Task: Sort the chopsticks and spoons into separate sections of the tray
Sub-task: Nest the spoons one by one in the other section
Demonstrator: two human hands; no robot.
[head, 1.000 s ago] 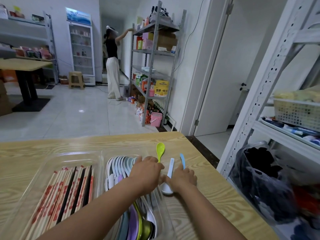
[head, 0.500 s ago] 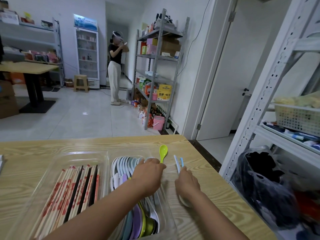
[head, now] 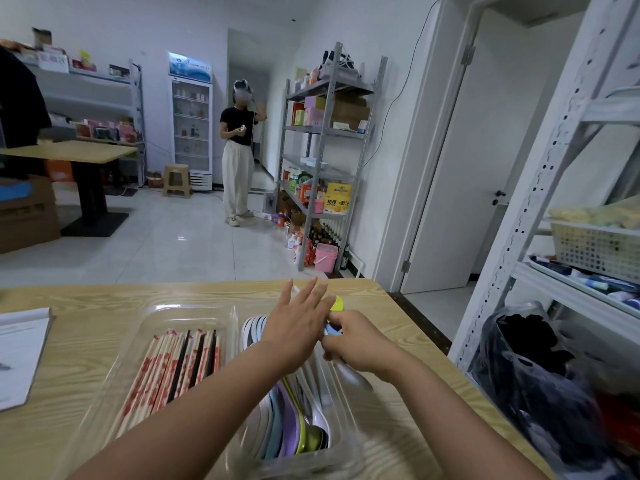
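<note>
A: How is the room lit?
B: Evenly and softly; glare is seen on the floor tiles (head: 180, 237).
A: Sharpness?
B: Edges are bent and blurred; the right hand (head: 360, 344) is smeared.

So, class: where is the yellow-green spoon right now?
The yellow-green spoon lies on the table beyond the tray's far right corner, mostly hidden behind the left hand.

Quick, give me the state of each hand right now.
Left hand: open, fingers spread, holding nothing, above the tray's spoon section.
Right hand: closed around spoons; a blue one shows.
</note>
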